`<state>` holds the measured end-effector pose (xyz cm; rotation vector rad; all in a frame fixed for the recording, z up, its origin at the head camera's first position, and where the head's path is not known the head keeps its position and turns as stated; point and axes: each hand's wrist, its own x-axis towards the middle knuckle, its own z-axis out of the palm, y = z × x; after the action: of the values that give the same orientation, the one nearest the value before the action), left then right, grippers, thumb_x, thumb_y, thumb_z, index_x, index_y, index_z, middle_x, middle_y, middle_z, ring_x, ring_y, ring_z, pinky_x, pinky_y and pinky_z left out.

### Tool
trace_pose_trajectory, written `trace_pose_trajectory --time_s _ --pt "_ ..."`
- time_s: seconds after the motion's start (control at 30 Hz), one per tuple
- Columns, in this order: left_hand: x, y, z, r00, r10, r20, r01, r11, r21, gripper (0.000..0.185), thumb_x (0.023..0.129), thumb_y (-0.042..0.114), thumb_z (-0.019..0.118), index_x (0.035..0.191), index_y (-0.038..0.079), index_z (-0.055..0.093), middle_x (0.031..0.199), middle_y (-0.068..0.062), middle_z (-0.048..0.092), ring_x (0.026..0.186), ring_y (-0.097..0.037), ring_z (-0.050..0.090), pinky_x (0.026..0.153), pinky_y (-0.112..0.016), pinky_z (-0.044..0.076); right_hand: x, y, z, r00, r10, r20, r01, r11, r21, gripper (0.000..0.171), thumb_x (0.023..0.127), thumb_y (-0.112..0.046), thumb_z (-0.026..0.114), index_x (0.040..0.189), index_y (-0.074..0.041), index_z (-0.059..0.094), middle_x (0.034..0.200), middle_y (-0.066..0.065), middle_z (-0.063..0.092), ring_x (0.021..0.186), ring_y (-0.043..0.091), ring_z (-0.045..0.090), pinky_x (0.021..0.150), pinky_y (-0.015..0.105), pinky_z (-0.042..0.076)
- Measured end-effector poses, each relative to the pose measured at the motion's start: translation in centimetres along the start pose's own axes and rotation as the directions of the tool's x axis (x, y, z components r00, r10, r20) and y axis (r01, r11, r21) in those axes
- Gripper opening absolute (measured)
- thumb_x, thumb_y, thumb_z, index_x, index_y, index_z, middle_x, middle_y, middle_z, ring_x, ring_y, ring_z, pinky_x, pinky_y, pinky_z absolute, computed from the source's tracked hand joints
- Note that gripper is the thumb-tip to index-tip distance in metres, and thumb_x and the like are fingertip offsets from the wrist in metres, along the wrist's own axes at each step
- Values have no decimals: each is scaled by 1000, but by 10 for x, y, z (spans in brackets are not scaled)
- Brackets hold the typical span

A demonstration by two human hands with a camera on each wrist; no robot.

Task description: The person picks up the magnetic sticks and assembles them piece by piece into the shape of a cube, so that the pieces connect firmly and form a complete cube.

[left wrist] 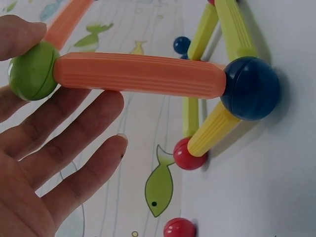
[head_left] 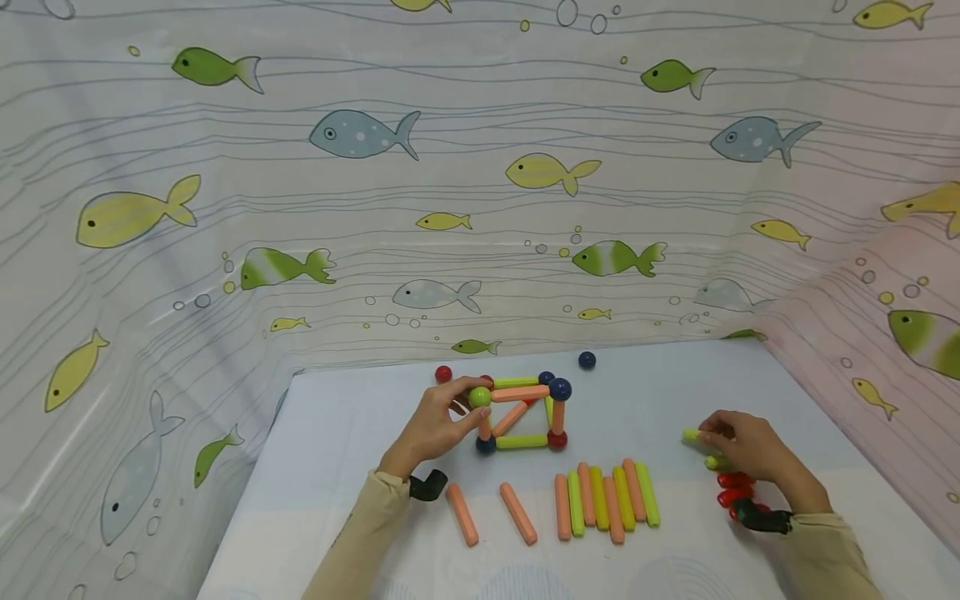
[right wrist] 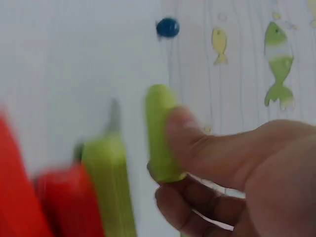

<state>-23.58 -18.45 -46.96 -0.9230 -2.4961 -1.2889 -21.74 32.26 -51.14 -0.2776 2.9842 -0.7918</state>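
A frame of ball joints and rods stands on the table, in coral, yellow-green, red and dark blue. My left hand grips the green ball at its upper near corner. From that ball a coral rod runs down to a dark blue ball in the left wrist view. On the right, my right hand pinches a yellow-green rod between thumb and fingers, above the table. Just beside it lie another yellow-green rod and red rods, partly hidden under the wrist in the head view.
Coral, yellow and yellow-green rods lie in a row at the front. Two coral rods lie apart, left of them. Loose red and dark blue balls sit at the back, near the fish-print sheet.
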Motion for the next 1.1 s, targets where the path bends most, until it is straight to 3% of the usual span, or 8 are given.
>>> trace_pose_trajectory --time_s 0.13,0.23,0.5,0.6,0.77,0.9,1.0,1.1 --pt "1 -2 1 1000 -3 5 3 1000 7 37 98 16 77 134 9 69 105 -3 75 90 -13 70 79 -31 62 7 -39 14 991 -98 -93 104 993 61 20 102 -25 73 109 -6 72 93 0 71 76 10 58 62 24 49" --pt "1 -2 2 1000 -6 8 6 1000 6 37 99 17 77 134 8 69 104 -2 75 90 -12 70 78 -30 62 12 -75 31 977 -186 -104 200 969 144 19 102 -25 72 112 -9 73 95 -2 73 71 6 58 61 22 51" --pt "2 0 0 1000 -3 16 3 1000 2 40 99 15 77 134 0 67 103 -5 75 91 -17 71 79 -33 63 9 -155 88 961 -276 -5 246 848 469 25 107 -19 65 128 -8 69 113 10 73 75 16 65 63 24 54" --pt "2 0 -1 1000 -16 21 15 1000 9 39 98 15 77 135 2 68 102 -3 75 91 -17 71 80 -33 63 7 -177 109 968 -250 -19 218 805 552 24 108 -17 63 129 -7 69 111 14 71 75 17 65 62 24 52" --pt "1 -1 -3 1000 -11 19 11 1000 20 39 99 16 77 136 8 68 107 -5 77 93 -17 72 81 -34 63 11 -213 126 995 -97 -13 80 734 674 25 109 -21 61 130 -8 69 91 18 70 68 33 66 52 24 48" --pt "1 0 -4 1000 18 22 -18 1000 7 38 102 16 72 139 5 67 120 -10 77 95 -18 73 83 -34 63 20 -234 130 999 -42 -15 39 676 736 27 110 -23 61 131 -10 67 103 20 72 64 43 65 49 25 47" --pt "0 -1 -4 1000 12 24 -11 1000 -17 35 107 17 64 140 6 66 125 -9 76 97 -16 72 85 -32 61 29 -242 132 999 -51 -9 40 645 763 26 110 -24 60 131 -10 68 119 21 70 63 42 65 49 26 47" --pt "-2 -1 -4 1000 -16 27 17 999 -42 33 110 17 57 140 7 66 127 -8 76 99 -14 70 86 -30 59 35 -246 136 999 -54 4 30 623 782 27 110 -25 59 132 -10 67 119 22 68 62 37 65 50 25 47"
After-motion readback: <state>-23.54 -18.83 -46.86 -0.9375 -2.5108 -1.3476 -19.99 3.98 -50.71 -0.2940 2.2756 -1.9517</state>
